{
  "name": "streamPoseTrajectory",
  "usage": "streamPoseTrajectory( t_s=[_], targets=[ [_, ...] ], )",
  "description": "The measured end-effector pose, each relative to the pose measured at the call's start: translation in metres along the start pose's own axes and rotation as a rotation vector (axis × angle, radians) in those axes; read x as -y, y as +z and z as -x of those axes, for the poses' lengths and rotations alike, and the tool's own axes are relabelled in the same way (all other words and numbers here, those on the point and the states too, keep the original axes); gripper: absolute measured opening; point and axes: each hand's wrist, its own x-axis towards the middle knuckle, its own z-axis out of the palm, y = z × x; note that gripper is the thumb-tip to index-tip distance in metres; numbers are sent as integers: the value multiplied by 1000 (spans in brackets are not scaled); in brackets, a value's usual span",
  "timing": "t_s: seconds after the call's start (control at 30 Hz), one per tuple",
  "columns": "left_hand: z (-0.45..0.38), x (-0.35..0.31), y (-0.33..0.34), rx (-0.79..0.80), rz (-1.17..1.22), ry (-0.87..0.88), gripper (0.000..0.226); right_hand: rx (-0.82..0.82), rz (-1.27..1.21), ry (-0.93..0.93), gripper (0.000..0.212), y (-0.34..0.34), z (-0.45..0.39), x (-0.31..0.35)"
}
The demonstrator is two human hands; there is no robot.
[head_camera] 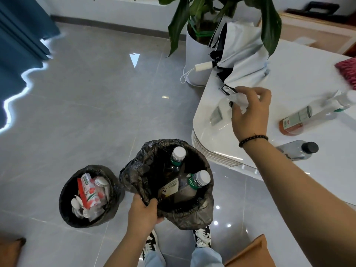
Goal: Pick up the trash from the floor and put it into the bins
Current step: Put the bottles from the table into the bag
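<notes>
Here, from the head view, the left hand (pixel 143 209) grips the near rim of a bin (pixel 185 214) lined with a black bag, fingers curled over the edge and thumb outside. Two capped bottles (pixel 189 182) stand tilted inside it, caps up. The bin appears held above the floor (pixel 92 105), over the person's shoes (pixel 201 237).

Just left of it, a second bin (pixel 66 201) sits on the floor, also black-lined. It holds a red carton (pixel 88 193) and some clear plastic scraps.

The right hand (pixel 250 110) reaches over the corner of the white desk (pixel 300 78), fingers curled round a crumpled clear plastic piece (pixel 239 102) lying at the desk's edge. A bead bracelet (pixel 253 139) circles that wrist.

Further along the desk lie a bottle with reddish liquid (pixel 294 120) and a dark-capped bottle (pixel 300 150), well apart from the hand. A folded white and black umbrella (pixel 242 54) rests on the far corner, beside a potted plant (pixel 196 45) standing on the floor.
</notes>
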Motion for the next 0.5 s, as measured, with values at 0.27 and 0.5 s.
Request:
streamPoseTrajectory(
  t_s=[0.27, 0.5],
  targets=[
    [-8, 2, -2, -31, -42, -9, 16, -167, -322, 108, 37, -55, 73, 45],
    [-2, 3, -5, -18, -65, 35, 11, 114, -389, 163, 42, -40, 101, 55]
  ],
)
